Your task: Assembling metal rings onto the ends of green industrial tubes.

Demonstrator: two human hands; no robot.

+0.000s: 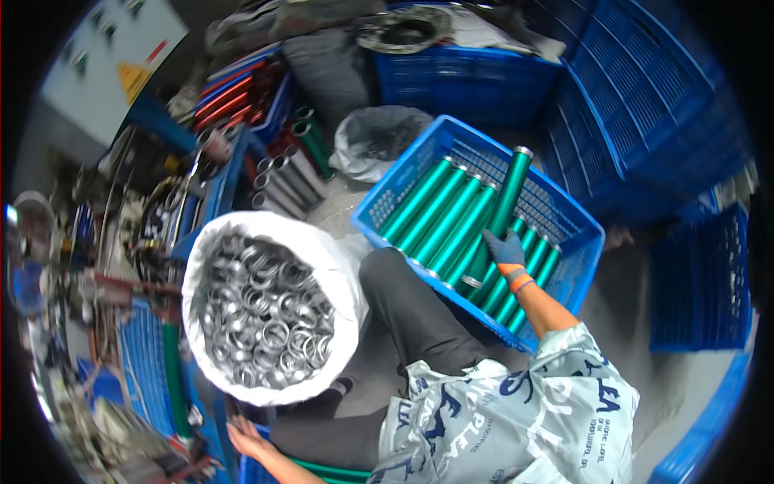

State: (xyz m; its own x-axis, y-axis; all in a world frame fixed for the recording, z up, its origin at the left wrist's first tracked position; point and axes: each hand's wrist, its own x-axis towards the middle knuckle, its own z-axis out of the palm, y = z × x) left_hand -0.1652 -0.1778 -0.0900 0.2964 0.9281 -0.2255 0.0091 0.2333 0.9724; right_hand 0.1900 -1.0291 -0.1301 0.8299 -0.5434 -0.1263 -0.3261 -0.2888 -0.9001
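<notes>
My right hand (505,248), in a dark glove with an orange cuff, is closed round a green metal tube (511,192) with silver ends. The tube lies slantwise over a row of similar green tubes (435,218) inside a blue plastic crate (582,242). At the lower left my bare left hand (246,436) is open, fingers stretched out, and holds nothing I can see. It is just below a white sack (343,274) full of silver metal rings (270,310). More green tubes (322,470) show beside my left forearm, partly hidden by my leg.
Grey tubes (286,185) stand left of the crate, near a bin lined with a clear bag (379,141). Red and blue tubes (230,97) are piled behind. Stacked blue crates (637,89) rise at the right. A cluttered machine bench (121,242) runs along the left.
</notes>
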